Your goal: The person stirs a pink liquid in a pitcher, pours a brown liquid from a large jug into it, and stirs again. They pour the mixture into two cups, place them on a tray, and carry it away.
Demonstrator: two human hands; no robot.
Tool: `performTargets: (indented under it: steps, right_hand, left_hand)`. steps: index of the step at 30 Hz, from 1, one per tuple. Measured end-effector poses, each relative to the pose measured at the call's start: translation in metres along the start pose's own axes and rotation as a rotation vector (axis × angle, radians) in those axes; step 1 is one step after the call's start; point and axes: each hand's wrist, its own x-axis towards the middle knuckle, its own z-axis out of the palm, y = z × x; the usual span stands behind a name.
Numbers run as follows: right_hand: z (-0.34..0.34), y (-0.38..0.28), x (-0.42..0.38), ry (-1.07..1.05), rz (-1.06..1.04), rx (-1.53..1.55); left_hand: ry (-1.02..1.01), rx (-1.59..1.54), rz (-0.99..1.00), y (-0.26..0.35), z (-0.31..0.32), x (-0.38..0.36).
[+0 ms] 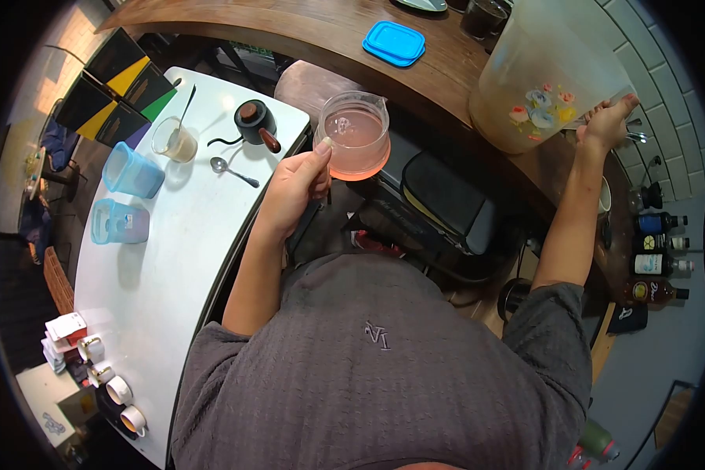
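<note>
My left hand (296, 188) is closed on the side of a glass server (356, 135) with a small pouring lip and pinkish liquid in it. It holds the server in the air between the white table and the wooden counter. My right hand (605, 124) grips the handle of a large frosted plastic pitcher (525, 86) printed with flowers. The pitcher leans at the counter's edge on the right. Behind the two vessels, a blue lid (394, 43) lies on the wooden counter (305, 27).
The white table (172, 290) carries a black gooseneck kettle (254, 123), a spoon (231, 170), a glass cup (175, 141) with a spoon, two blue plastic jugs (133, 170) and several mugs (119, 389). Bottles (654, 265) line the right wall. A black bag (446, 196) sits under the counter.
</note>
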Motion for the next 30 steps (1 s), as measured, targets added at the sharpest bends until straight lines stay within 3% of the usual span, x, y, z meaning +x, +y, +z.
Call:
performTargets:
  steps: [10,18,20,22,24,26,28,30]
  right_hand:
    - [0.002,0.036,0.017,0.118,0.054,0.001]
    - [-0.024,0.056,0.034,-0.156,0.169,0.108]
    - [-0.02,0.052,0.018,-0.104,-0.114,0.039]
    - [-0.029,0.046,0.003,-0.08,-0.318,-0.222]
    - [-0.012,0.039,-0.044,0.215,-0.613,-0.077]
    - [0.001,0.045,-0.09,0.245,-0.8,-0.096]
    - [0.031,0.051,-0.156,-0.142,-0.803,0.215]
    - [0.047,0.071,-0.221,-0.517,-0.568,0.273]
  left_hand:
    - [0.131,0.027,0.009,-0.011,0.003,-0.015]
    - [0.285,-0.052,0.049,-0.027,-0.003,-0.038]
    - [0.345,-0.054,0.071,-0.03,-0.004,-0.049]
    - [0.402,-0.078,0.098,-0.032,-0.007,-0.062]
    - [0.458,-0.1,0.133,-0.033,-0.015,-0.074]
    - [0.543,-0.106,0.147,-0.034,-0.028,-0.09]
    - [0.59,-0.096,0.157,-0.033,-0.041,-0.107]
    - [0.631,-0.077,0.183,-0.034,-0.06,-0.123]
